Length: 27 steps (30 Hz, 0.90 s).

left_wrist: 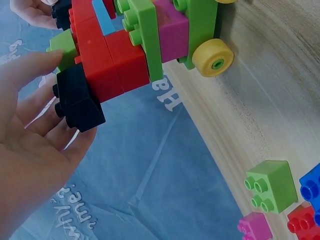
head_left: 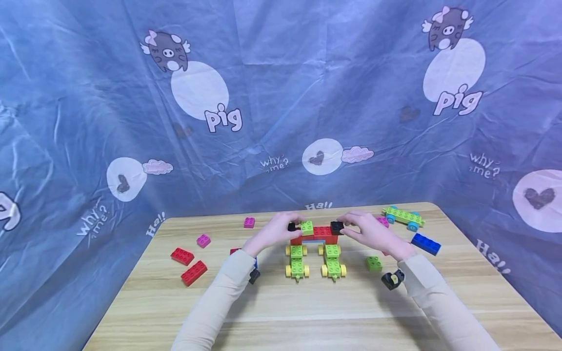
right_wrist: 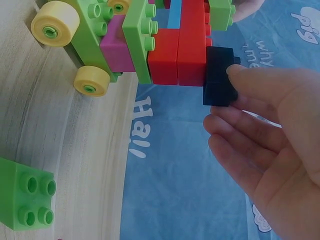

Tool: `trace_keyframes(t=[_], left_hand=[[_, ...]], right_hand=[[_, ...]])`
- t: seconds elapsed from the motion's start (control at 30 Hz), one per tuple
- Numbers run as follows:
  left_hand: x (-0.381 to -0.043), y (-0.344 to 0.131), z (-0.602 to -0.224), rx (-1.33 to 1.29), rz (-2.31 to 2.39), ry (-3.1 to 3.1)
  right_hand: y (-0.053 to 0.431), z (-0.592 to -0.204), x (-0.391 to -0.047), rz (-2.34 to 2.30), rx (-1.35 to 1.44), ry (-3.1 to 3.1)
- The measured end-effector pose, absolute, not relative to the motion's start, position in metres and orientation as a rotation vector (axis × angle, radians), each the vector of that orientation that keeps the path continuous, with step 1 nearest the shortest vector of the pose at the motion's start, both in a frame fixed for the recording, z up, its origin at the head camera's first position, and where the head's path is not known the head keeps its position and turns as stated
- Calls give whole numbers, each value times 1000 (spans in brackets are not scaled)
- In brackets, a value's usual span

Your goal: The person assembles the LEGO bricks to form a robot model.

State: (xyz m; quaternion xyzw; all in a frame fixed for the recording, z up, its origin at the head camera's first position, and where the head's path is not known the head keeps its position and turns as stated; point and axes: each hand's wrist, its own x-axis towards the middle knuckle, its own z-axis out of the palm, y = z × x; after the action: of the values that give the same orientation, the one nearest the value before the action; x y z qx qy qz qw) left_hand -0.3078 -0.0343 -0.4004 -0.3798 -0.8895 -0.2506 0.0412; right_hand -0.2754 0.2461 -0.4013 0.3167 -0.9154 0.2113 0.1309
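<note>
My left hand point(head_left: 278, 233) pinches a light green brick point(left_wrist: 64, 49) on top of the red bricks point(left_wrist: 102, 60), its other fingers beside a black brick point(left_wrist: 80, 97) at the left end. At the opposite end, my right hand point(head_left: 366, 231) pinches another black brick point(right_wrist: 219, 75) between thumb and fingers; this brick sits against the red ones. The red bricks span a built structure with a blue piece point(right_wrist: 174, 14), magenta bricks point(right_wrist: 118, 45) and green bricks below. Two green wheeled bases point(head_left: 297, 267) with yellow wheels stand under it.
Red bricks point(head_left: 193, 273) and magenta bricks point(head_left: 203, 241) lie at left. On the right are a green brick point(head_left: 374, 263), a blue brick point(head_left: 426, 243) and a green base with blue wheels point(head_left: 403, 216). A patterned blue cloth point(head_left: 272, 97) hangs behind the table point(head_left: 307, 317).
</note>
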Motion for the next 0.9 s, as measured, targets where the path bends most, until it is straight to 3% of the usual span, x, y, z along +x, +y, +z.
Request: trace_keyframes(t=[0.9], left_hand=[[-302,-27,-398,-1088,-722,-2755]], right_hand=[[245,-399,-276,620,926,-2659]])
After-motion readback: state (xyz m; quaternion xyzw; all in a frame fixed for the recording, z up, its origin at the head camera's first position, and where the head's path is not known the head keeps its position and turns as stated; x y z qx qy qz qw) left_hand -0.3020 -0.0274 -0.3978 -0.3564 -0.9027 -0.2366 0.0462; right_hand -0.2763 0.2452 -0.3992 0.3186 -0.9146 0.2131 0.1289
